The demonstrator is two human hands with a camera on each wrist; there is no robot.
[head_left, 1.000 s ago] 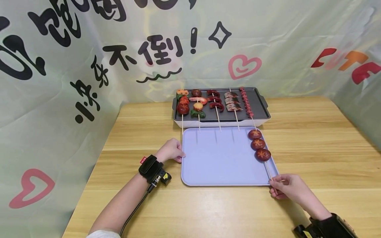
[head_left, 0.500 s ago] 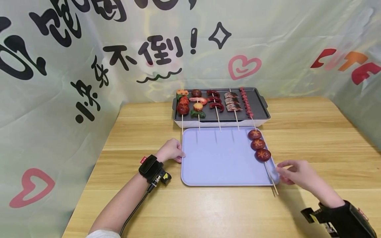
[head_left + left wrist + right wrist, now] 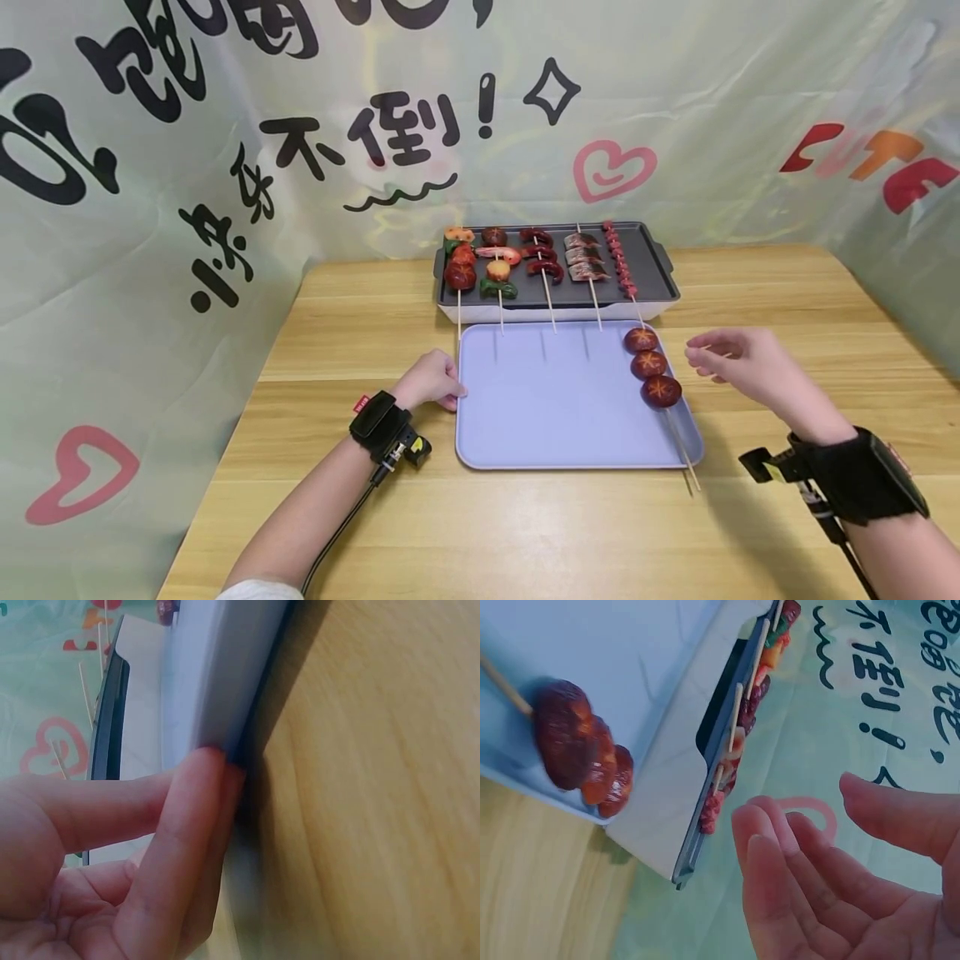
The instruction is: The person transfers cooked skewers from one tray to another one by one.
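Observation:
My left hand [image 3: 429,380] pinches the left rim of a pale lilac tray [image 3: 540,408], thumb above and fingers at its edge; the left wrist view shows its fingers [image 3: 184,817] close against the tray's side. A skewer of three brown, cross-cut mushrooms [image 3: 649,364] lies along the tray's right side, its bare stick reaching past the front right corner. To the right of the mushrooms my right hand [image 3: 738,362] hovers in the air. The right wrist view shows its thumb apart from its loosely bent fingers, with nothing between them.
Behind the tray stands a dark grill plate [image 3: 651,267] on a white base. Several food skewers lie on it, among them a fish skewer [image 3: 588,257] and a red meat skewer [image 3: 619,258], sticks jutting forward. A printed cloth [image 3: 735,100] hangs behind the wooden table [image 3: 360,325].
My right hand has let go of the mushroom skewer's stick and moved up and away toward the back right. The skewer stays on the tray; my left hand has stayed at the rim.

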